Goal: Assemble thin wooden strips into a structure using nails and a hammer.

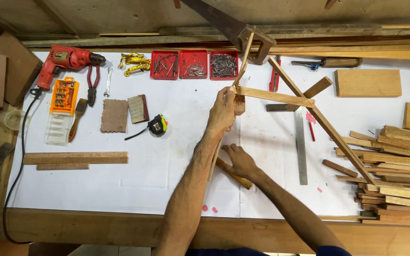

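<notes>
Near the middle of the frame the left hand (222, 113) is closed around a corner of a frame of thin wooden slats (281, 97), fingers wrapped and pinching the joint where the slats meet. That grip seems to hold the frame tilted up off the white sheet (167, 161), so its long slat runs down toward the pile of offcuts (395, 170) at the right. Just below, the right hand (239, 161) lies on a wooden handle (233, 176). Its fingers curl over it, though I cannot tell how tightly. A steel ruler (301, 147) lies just right of both hands. Along the top, three red trays of nails (193, 64) sit in a row. The red drill (67, 60) is at the upper left, well apart.
</notes>
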